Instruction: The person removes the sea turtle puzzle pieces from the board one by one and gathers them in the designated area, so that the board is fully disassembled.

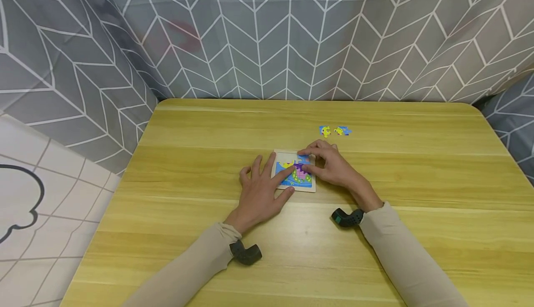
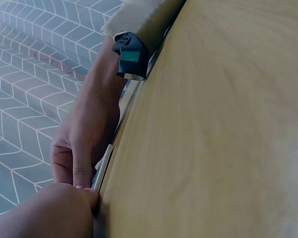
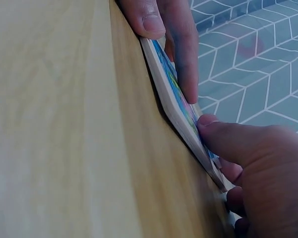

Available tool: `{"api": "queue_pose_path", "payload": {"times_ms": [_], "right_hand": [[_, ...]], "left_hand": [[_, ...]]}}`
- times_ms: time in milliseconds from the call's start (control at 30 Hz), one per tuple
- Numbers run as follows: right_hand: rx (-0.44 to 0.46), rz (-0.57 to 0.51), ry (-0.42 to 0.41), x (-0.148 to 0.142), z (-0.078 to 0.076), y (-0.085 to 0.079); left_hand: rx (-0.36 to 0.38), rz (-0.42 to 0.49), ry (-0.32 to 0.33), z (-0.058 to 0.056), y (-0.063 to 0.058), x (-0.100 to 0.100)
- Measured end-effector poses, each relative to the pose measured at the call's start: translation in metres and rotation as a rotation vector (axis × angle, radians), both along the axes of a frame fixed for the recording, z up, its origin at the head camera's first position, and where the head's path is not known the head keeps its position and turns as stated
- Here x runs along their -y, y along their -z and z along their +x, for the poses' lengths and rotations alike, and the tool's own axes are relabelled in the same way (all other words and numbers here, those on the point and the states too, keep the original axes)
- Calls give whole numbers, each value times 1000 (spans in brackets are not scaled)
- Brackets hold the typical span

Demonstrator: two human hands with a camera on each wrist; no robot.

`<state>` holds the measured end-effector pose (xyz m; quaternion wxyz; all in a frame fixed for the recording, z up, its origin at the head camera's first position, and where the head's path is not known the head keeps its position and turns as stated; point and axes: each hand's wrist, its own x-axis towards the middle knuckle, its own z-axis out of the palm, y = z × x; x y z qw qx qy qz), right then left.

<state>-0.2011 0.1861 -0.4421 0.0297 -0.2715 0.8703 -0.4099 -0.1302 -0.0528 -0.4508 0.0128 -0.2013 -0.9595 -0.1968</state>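
While the left hand (image 1: 259, 195), fingers apart, touches the puzzle (image 1: 300, 175) on the bench (image 1: 208, 131), the right hand (image 1: 332, 164) pinches a blue piece (image 1: 304, 159) between thumb and fingers at its far right corner; loose pieces (image 1: 325, 131) lie beyond.

In the head view, the left hand (image 1: 259, 195) partly hid the puzzle (image 1: 306, 184), and the right hand (image 1: 333, 165) a blue piece (image 1: 303, 159). Details on two loose pieces (image 1: 325, 131) were too small to identify. The lower edge cropped both sleeves (image 1: 409, 253); the right wrist view cropped the right hand.
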Motion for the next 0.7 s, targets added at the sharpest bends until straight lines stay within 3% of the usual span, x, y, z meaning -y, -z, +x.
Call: {"api": "queue_pose_path", "payload": {"times_ms": [700], "right_hand": [[41,9,-19,-1,0,-2]], "left_hand": [[12,-4,-1,1,-2,0]]}}
